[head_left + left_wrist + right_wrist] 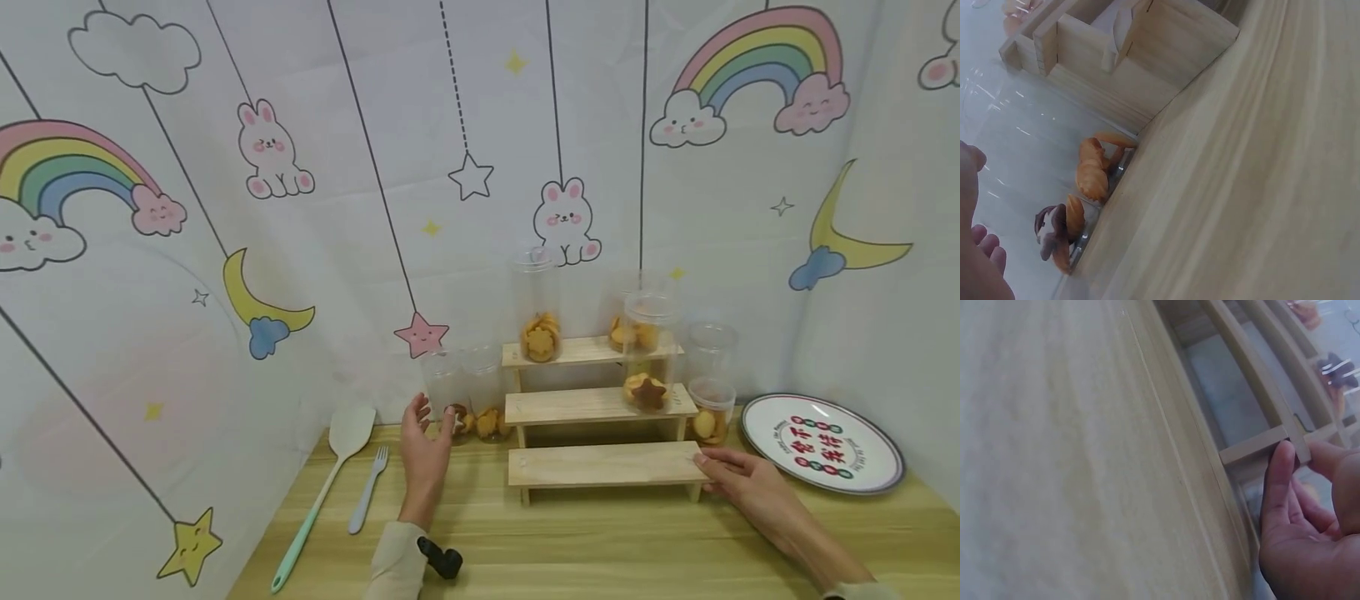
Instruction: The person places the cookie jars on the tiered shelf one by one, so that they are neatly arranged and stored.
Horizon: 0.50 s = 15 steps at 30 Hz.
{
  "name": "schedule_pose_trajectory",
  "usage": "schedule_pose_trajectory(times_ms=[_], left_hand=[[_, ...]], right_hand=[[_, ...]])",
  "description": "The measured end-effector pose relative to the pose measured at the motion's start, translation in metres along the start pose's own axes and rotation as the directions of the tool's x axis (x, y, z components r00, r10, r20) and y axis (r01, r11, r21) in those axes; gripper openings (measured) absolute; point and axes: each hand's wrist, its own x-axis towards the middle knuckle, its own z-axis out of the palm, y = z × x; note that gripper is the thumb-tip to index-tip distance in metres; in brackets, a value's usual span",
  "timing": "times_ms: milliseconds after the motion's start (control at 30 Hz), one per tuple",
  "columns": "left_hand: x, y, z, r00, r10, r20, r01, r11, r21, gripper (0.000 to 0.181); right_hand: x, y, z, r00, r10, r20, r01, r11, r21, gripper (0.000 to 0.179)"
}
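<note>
A three-tier wooden display shelf point(600, 467) stands on the table. At the right end of its lowest step, my right hand point(742, 483) pinches the board; in the right wrist view its thumb and a finger point(1280, 472) lie on either side of the board's corner. My left hand point(426, 450) is left of the shelf, thumb and fingers spread apart, beside two clear jars of cookies point(489, 421). In the left wrist view that hand point(979, 231) holds nothing; whether it touches the nearer jar, I cannot tell. The nearer jar holds a brown-and-white cookie point(1052, 231).
A tall cookie jar point(540, 333) and another jar point(637, 333) stand on the top step, one jar point(648, 387) on the middle step. More clear containers point(711, 408) are right of the shelf, near a plate point(870, 437). A spatula point(351, 429) and fork point(367, 492) lie left.
</note>
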Motion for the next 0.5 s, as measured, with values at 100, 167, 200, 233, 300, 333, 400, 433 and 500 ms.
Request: schedule_pose_trajectory(times_ms=[100, 167, 200, 233, 300, 333, 400, 433, 500], left_hand=[[0.002, -0.009, 0.002, 0.998, -0.043, 0.039, 0.043, 0.999, -0.005, 0.065], [0.004, -0.015, 0.004, 0.997, -0.057, 0.048, 0.057, 0.998, -0.009, 0.067], [0.006, -0.017, 0.005, 0.997, -0.060, 0.050, 0.060, 0.998, -0.008, 0.068], [0.007, -0.020, 0.006, 0.997, -0.058, 0.055, 0.058, 0.998, -0.002, 0.070], [0.009, -0.025, 0.006, 0.993, -0.076, 0.088, 0.076, 0.997, 0.012, 0.075], [0.009, -0.027, 0.006, 0.989, -0.093, 0.114, 0.091, 0.996, 0.020, 0.077], [0.009, -0.031, 0.006, 0.979, -0.121, 0.165, 0.113, 0.992, 0.057, 0.080], [0.009, -0.032, 0.005, 0.972, -0.134, 0.190, 0.123, 0.990, 0.072, 0.081], [0.008, -0.034, 0.004, 0.961, -0.159, 0.225, 0.141, 0.986, 0.093, 0.082]], right_hand=[[0.001, 0.000, 0.001, 1.000, 0.005, 0.005, -0.005, 1.000, 0.015, 0.075], [0.001, 0.001, 0.001, 1.000, 0.009, 0.005, -0.009, 1.000, 0.026, 0.074], [0.001, 0.001, 0.001, 1.000, 0.010, 0.006, -0.010, 1.000, 0.027, 0.074], [0.001, 0.001, 0.001, 1.000, 0.010, 0.006, -0.010, 1.000, 0.026, 0.074], [0.000, 0.001, 0.001, 1.000, 0.007, 0.004, -0.007, 1.000, 0.023, 0.074], [0.000, 0.001, 0.001, 1.000, 0.004, 0.004, -0.004, 1.000, 0.021, 0.074], [0.000, 0.000, 0.001, 1.000, -0.001, 0.002, 0.001, 1.000, 0.017, 0.075], [0.000, 0.000, 0.001, 1.000, -0.002, 0.001, 0.002, 1.000, 0.018, 0.075], [-0.001, -0.001, 0.002, 1.000, -0.002, 0.000, 0.002, 1.000, 0.023, 0.075]])
